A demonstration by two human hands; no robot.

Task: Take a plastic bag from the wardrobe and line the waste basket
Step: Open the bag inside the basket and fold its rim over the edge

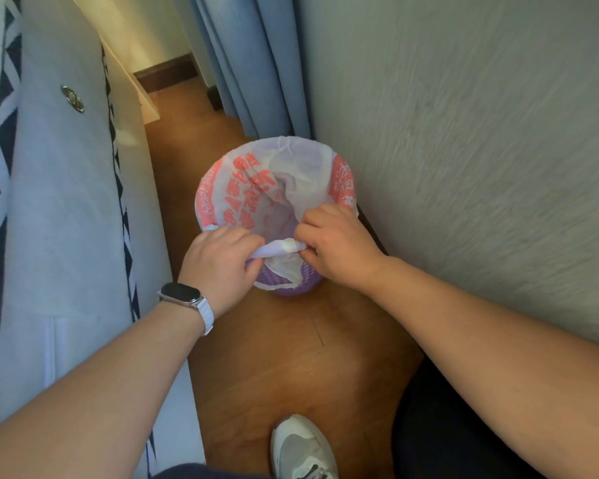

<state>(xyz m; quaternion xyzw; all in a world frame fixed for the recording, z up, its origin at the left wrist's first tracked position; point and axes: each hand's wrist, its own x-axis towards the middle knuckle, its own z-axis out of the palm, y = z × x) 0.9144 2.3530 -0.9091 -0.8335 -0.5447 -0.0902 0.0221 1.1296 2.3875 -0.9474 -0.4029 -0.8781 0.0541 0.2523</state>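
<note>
**Bag stretched over basket rim**

Thin white plastic bag with red print (253,191) draped inside and over the rim of a purple woven waste basket (291,283), on brown wooden floor (284,357) beside a pale textured wall (481,133). Left hand (218,262) closed on the bag's twisted near edge; right hand (336,243) pinching the same edge, just beside. Smartwatch (182,293) on left wrist. White sneaker (301,447) below; blue curtain (256,63) behind.

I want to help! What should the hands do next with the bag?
Probably pull the bunched edge down over the near rim. The bag already wraps the basket rim elsewhere, but both hands pinch the loose part here.
</note>
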